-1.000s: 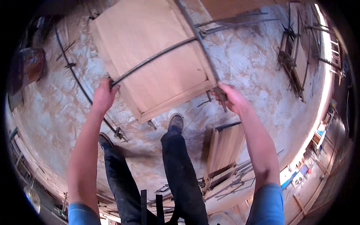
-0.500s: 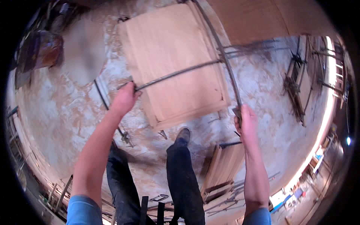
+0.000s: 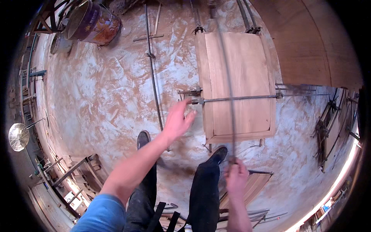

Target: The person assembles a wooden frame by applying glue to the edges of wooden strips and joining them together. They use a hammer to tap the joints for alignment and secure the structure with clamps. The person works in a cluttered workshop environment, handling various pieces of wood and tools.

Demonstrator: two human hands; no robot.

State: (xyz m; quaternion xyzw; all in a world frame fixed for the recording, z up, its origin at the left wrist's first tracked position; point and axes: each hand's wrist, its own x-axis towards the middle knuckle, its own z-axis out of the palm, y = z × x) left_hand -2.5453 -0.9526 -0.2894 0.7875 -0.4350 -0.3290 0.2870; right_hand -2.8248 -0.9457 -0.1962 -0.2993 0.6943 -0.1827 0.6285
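A pale wooden panel door (image 3: 249,69) with a frame lies ahead of me, raised off the floor. A bar clamp (image 3: 247,98) spans it crosswise, its jaws at the two long edges. My left hand (image 3: 179,121) is beside that clamp's screw end, fingers apart, with the fingertips close to the handle; whether they touch cannot be told. My right hand (image 3: 236,174) is closed round the near end of a second long bar clamp (image 3: 231,112). This bar is blurred and runs lengthwise above the panel, crossing over the first clamp.
Another long bar clamp (image 3: 154,85) lies on the stained floor to the left. A paint bucket (image 3: 96,23) is tipped at the far left. A large brown board (image 3: 313,42) fills the far right. Another wooden panel (image 3: 249,187) is near my right foot, and more clamped wood (image 3: 328,127) stands at right.
My left hand has let go of the crosswise clamp's end. The right hand has carried the long bar clamp from the panel's right edge to over its middle. My view has shifted left.
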